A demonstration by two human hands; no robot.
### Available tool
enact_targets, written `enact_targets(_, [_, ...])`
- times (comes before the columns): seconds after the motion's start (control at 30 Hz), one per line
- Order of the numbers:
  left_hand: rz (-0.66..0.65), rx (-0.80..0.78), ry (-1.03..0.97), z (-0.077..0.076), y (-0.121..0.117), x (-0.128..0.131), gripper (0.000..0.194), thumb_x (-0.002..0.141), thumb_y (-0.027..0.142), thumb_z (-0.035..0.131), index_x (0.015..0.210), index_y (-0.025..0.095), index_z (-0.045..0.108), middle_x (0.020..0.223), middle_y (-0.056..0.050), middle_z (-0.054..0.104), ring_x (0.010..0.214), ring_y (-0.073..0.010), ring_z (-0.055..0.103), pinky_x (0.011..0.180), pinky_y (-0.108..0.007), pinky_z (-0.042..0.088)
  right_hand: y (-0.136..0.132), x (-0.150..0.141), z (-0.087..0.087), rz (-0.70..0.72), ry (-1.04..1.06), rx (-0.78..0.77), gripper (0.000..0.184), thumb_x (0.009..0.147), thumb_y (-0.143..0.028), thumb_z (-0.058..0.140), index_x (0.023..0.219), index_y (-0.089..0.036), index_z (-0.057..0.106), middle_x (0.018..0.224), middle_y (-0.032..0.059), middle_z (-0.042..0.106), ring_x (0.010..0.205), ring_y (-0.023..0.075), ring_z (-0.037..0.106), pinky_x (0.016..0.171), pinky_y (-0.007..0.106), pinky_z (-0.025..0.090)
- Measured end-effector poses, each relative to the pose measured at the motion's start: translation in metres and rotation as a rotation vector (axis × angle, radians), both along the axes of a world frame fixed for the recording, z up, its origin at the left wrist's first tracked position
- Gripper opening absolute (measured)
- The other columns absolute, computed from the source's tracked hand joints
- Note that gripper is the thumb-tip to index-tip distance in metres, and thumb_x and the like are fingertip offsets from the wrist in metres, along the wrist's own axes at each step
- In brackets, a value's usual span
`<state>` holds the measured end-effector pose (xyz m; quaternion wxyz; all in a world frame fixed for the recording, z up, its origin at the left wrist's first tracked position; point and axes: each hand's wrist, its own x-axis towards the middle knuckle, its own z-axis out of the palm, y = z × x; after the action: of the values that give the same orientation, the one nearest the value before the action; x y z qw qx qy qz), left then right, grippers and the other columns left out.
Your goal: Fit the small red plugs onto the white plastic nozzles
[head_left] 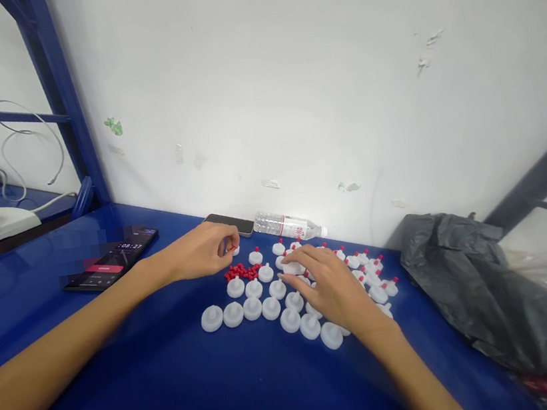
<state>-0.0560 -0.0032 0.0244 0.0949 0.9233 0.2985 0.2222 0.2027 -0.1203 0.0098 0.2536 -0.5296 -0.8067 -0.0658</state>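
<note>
Rows of round white plastic caps with a short nozzle point(271, 308) lie on the blue table; those at the back and right carry red tips point(395, 280). My left hand point(206, 249) is curled into a pinch at the back left of the rows. A bit of red shows at its fingertips, by a white piece point(236, 251) partly hidden behind them. Over the middle of the rows is my right hand point(332, 285), thumb and forefinger apart around a white cap point(292, 267), with several caps hidden under the palm. Between the hands lies a small pile of loose red caps point(242, 272).
A clear plastic bottle point(289, 224) lies along the wall beside a dark phone point(230, 224). Another phone point(114, 259) with a lit timer is at the left. A black plastic bag point(469, 280) sits at the right edge. A blue metal post point(68, 97) rises at the back left.
</note>
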Motion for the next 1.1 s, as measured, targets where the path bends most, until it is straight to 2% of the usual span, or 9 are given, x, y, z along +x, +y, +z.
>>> enact_targets(0.1, [-0.043, -0.038, -0.117, 0.001, -0.01, 0.012, 0.018, 0.086, 0.014, 0.058, 0.1, 0.014, 0.069, 0.087, -0.002, 0.072, 0.07, -0.0111, 0.062, 0.065, -0.022, 0.047, 0.0, -0.004, -0.002, 0.074, 0.031, 0.019, 0.018, 0.1, -0.022, 0.052, 0.114, -0.025, 0.064, 0.115, 0.005, 0.072, 0.1, 0.0222, 0.069, 0.089, 0.041, 0.057])
enact_targets(0.17, [-0.071, -0.088, -0.21, -0.002, -0.019, 0.021, 0.023, 0.091, 0.019, 0.058, 0.11, 0.015, 0.071, 0.096, -0.003, 0.074, 0.073, -0.0107, 0.064, 0.065, -0.021, 0.049, -0.001, -0.007, -0.005, 0.136, 0.047, 0.024, 0.021, 0.101, -0.019, 0.048, 0.116, -0.026, 0.061, 0.114, 0.0038, 0.073, 0.101, 0.0212, 0.069, 0.089, 0.039, 0.058])
enact_targets(0.23, [-0.083, -0.177, -0.299, -0.005, -0.028, 0.027, 0.021, 0.093, 0.024, 0.059, 0.107, 0.017, 0.073, 0.098, -0.004, 0.076, 0.073, -0.0107, 0.066, 0.062, -0.021, 0.05, -0.001, -0.01, -0.007, 0.166, 0.04, 0.043, 0.021, 0.101, -0.019, 0.049, 0.117, -0.026, 0.059, 0.111, 0.0033, 0.074, 0.102, 0.0213, 0.07, 0.091, 0.039, 0.058])
enact_targets(0.37, [-0.097, -0.374, -0.372, -0.01, -0.036, 0.033, 0.018, 0.092, 0.029, 0.065, 0.103, 0.018, 0.074, 0.077, -0.001, 0.076, 0.062, -0.0109, 0.067, 0.053, -0.019, 0.048, -0.002, -0.015, -0.009, 0.172, 0.017, 0.079, 0.019, 0.097, -0.019, 0.057, 0.115, -0.024, 0.058, 0.109, 0.0038, 0.074, 0.1, 0.0214, 0.07, 0.092, 0.04, 0.06])
enact_targets(0.47, [-0.111, -0.408, -0.382, -0.012, -0.035, 0.033, 0.016, 0.091, 0.029, 0.068, 0.101, 0.019, 0.075, 0.073, 0.0, 0.075, 0.059, -0.0106, 0.066, 0.052, -0.018, 0.047, -0.003, -0.016, -0.008, 0.168, 0.037, 0.098, 0.02, 0.095, -0.019, 0.061, 0.114, -0.023, 0.059, 0.108, 0.0038, 0.074, 0.1, 0.0211, 0.071, 0.092, 0.039, 0.061])
enact_targets(0.63, [-0.101, -0.372, -0.383, -0.011, -0.035, 0.033, 0.013, 0.09, 0.029, 0.069, 0.095, 0.019, 0.076, 0.072, 0.0, 0.075, 0.059, -0.0108, 0.067, 0.053, -0.018, 0.047, -0.003, -0.014, -0.009, 0.173, 0.068, 0.156, 0.025, 0.092, -0.018, 0.064, 0.115, -0.023, 0.057, 0.109, 0.0043, 0.073, 0.102, 0.0216, 0.071, 0.091, 0.038, 0.061])
enact_targets(0.87, [-0.084, -0.319, -0.341, -0.016, -0.029, 0.032, 0.016, 0.093, 0.032, 0.067, 0.101, 0.02, 0.076, 0.068, 0.002, 0.074, 0.055, -0.0108, 0.065, 0.054, -0.02, 0.047, -0.001, -0.013, -0.011, 0.196, 0.117, 0.247, 0.016, 0.096, -0.019, 0.06, 0.11, -0.025, 0.057, 0.115, 0.0058, 0.074, 0.107, 0.0217, 0.07, 0.093, 0.039, 0.061])
enact_targets(1.03, [-0.141, 0.054, -0.216, -0.022, -0.027, 0.031, 0.021, 0.1, 0.029, 0.058, 0.106, 0.019, 0.076, 0.09, -0.004, 0.079, 0.075, -0.0156, 0.071, 0.067, -0.025, 0.047, -0.001, -0.013, -0.012, 0.196, 0.139, 0.25, 0.016, 0.095, -0.016, 0.06, 0.107, -0.026, 0.057, 0.124, 0.0071, 0.073, 0.116, 0.0215, 0.068, 0.099, 0.04, 0.06])
enact_targets(1.1, [-0.147, 0.154, -0.16, -0.023, -0.028, 0.031, 0.025, 0.102, 0.026, 0.051, 0.105, 0.017, 0.074, 0.093, -0.006, 0.078, 0.078, -0.0167, 0.07, 0.067, -0.025, 0.046, -0.001, -0.014, -0.012, 0.198, 0.16, 0.264, 0.016, 0.095, -0.014, 0.059, 0.104, -0.026, 0.056, 0.122, 0.0072, 0.074, 0.116, 0.0216, 0.069, 0.098, 0.04, 0.06])
